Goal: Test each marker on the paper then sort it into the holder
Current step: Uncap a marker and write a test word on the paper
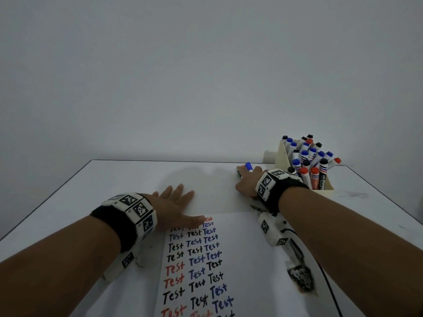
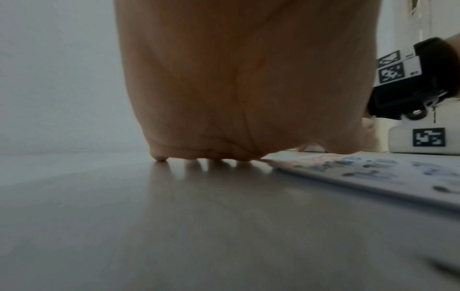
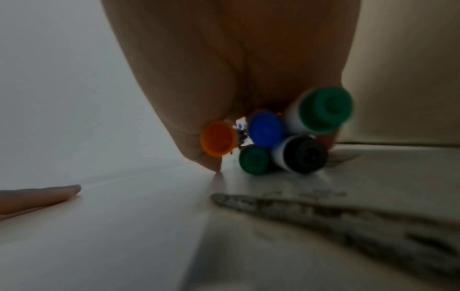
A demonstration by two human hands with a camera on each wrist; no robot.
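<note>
Nearest you lies the paper (image 1: 240, 259), your landmark throughout. Its left half carries three columns of the word "Test" in black, red and blue, running from the near edge to the far edge; its right half is bare. Judged from these rows, many markers have already been tried.

At the paper's far left corner your left hand (image 1: 176, 204) lies flat, fingers straight and spread, the thumb pressing the sheet down and holding nothing.

Just beyond the paper's far right corner your right hand (image 1: 248, 181) covers a small cluster of loose markers (image 3: 273, 135) on the table (image 1: 114, 179). The right wrist view shows five ends: one orange, one blue, two green, one black. The fingers curl over this bundle; which single marker they will lift cannot be told. These five appear untested.

Farthest, beyond and right of the paper, stands the holder (image 1: 320, 188), already crowded with upright blue, black and red markers. The task therefore seems well advanced: the bulk is sorted, and the loose cluster remains to test and place.
</note>
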